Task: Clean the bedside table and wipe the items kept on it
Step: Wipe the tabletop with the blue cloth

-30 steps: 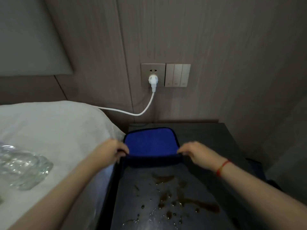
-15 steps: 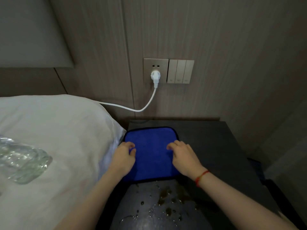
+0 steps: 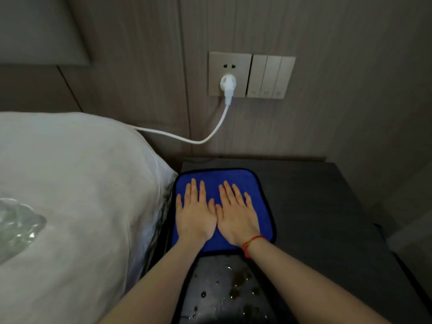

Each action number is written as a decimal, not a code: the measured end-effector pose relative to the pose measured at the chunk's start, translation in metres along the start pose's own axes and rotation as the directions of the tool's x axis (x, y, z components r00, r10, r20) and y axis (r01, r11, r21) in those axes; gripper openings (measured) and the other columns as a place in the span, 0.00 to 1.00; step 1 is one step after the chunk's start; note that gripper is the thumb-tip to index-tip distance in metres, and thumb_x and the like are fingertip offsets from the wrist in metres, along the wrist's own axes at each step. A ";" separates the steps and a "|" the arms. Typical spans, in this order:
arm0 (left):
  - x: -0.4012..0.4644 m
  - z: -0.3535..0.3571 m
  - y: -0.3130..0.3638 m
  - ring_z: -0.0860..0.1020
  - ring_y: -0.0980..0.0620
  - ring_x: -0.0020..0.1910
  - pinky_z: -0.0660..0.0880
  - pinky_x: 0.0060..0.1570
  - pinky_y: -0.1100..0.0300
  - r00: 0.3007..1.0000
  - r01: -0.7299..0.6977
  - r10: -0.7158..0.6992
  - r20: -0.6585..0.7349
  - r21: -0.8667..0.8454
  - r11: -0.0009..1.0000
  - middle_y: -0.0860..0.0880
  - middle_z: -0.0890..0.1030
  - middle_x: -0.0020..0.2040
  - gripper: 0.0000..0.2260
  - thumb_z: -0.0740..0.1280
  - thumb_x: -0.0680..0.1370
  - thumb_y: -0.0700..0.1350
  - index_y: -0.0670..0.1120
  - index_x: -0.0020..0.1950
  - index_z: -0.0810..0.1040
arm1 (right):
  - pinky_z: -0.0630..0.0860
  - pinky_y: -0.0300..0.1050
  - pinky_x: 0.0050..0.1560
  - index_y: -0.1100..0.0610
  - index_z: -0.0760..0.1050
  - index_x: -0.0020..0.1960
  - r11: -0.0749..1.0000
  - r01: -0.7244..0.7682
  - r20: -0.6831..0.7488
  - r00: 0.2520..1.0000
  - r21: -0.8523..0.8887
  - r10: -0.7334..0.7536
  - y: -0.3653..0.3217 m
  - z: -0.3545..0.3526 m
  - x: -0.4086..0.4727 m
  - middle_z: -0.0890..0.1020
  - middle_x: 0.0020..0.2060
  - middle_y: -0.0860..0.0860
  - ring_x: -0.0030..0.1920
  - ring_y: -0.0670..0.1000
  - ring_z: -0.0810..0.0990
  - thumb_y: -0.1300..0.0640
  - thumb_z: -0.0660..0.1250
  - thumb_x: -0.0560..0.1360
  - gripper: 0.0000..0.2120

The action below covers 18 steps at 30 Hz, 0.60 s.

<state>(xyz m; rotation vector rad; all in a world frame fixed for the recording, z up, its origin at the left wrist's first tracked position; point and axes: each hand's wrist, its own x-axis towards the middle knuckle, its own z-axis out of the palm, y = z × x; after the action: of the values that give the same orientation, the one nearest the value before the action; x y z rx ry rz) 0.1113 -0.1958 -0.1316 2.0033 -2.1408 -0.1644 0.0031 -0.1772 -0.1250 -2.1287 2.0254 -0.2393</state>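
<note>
Bedside table (image 3: 315, 206): cloth (image 3: 217, 181) fills its back-left corner.

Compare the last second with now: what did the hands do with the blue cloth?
Both hands let go of the cloth's near edge and moved forward onto it; the left hand and right hand now press flat on the blue cloth, spread open. The brown spill, plug and bedside table stayed put.

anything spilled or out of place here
Yes. Brownish liquid and droplets are spilled on the near part of the dark table, just below the blue cloth that both flat hands, left and right, press. A plastic bottle lies on the bed.
</note>
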 end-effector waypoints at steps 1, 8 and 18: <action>0.005 0.001 0.000 0.44 0.50 0.77 0.41 0.74 0.52 1.000 -0.004 0.004 -0.001 0.002 1.000 0.47 0.44 0.78 0.26 0.45 0.81 0.53 0.47 0.77 0.42 | 0.36 0.48 0.72 0.53 0.40 0.75 1.000 0.003 -0.001 1.000 -0.008 -0.003 0.001 0.001 0.004 0.42 0.76 0.48 0.75 0.48 0.40 0.47 0.41 0.80 0.26; 0.057 0.002 -0.002 0.46 0.50 0.77 0.43 0.74 0.52 1.000 -0.025 0.025 0.001 0.007 1.000 0.46 0.46 0.78 0.26 0.46 0.81 0.53 0.47 0.77 0.46 | 0.40 0.49 0.73 0.54 0.43 0.76 1.000 -0.007 -0.010 1.000 0.003 0.007 0.004 -0.003 0.054 0.45 0.76 0.48 0.76 0.48 0.43 0.48 0.42 0.80 0.26; 0.107 0.005 0.000 0.48 0.49 0.77 0.44 0.74 0.51 1.000 -0.013 0.012 0.008 0.018 1.000 0.46 0.49 0.78 0.25 0.46 0.81 0.53 0.46 0.77 0.48 | 0.42 0.49 0.73 0.53 0.45 0.76 1.000 -0.024 -0.038 0.999 -0.001 0.024 0.014 0.001 0.111 0.48 0.76 0.48 0.76 0.48 0.45 0.47 0.42 0.80 0.26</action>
<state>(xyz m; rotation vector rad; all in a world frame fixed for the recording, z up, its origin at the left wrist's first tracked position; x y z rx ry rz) 0.1039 -0.3027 -0.1291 2.0020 -2.1670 -0.1515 -0.0043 -0.2883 -0.1309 -2.1151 2.0719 -0.2770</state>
